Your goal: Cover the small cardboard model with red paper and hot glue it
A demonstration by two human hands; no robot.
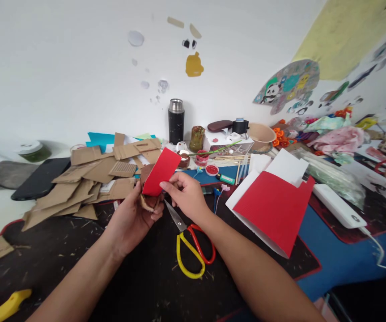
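Above the dark tabletop (139,277), a small red paper strip (160,172) is pinched at its edge by the right hand (188,193), while the left hand (132,219) grips a brown cardboard piece (148,202) under it. Yellow-and-red-handled scissors (189,243) lie just below the hands, a folded red-and-white paper sheet (273,208) lies to the right, and flat cardboard scraps (88,179) are piled to the left.

A red paper strip (161,175) stands tilted, pinched at its lower edge by the right hand (188,195). Behind it, a brown cardboard piece (148,203) sits in the left hand (133,219).
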